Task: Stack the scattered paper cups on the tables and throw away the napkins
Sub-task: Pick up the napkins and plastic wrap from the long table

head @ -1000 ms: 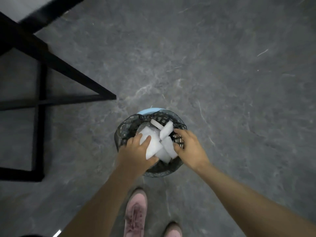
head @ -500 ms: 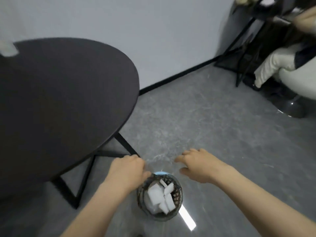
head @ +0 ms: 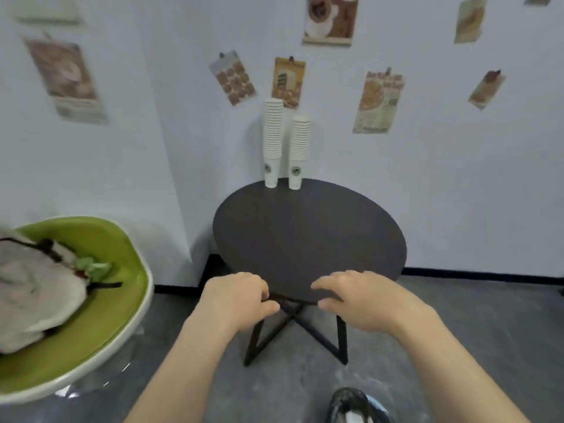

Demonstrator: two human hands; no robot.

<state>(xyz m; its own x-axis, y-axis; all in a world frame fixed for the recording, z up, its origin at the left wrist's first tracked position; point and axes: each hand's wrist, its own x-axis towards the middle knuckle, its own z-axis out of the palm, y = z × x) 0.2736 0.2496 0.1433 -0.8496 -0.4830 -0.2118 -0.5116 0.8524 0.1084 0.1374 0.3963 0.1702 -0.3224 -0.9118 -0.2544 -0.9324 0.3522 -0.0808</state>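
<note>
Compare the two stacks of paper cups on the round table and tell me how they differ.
The left cup stack rises clearly higher than the right cup stack, so it seems to hold more cups. The left stack stands slightly nearer the wall, at the table's rim; the right stack sits a little further forward. Both are white, upright, carry a small round dark logo on the bottom cup, and stand side by side, apart, at the far edge of the dark round table.

two cup stacks (head: pixel 272 141) (head: pixel 299 151), one table (head: pixel 308 239), seven wall pictures (head: pixel 378 102)
</note>
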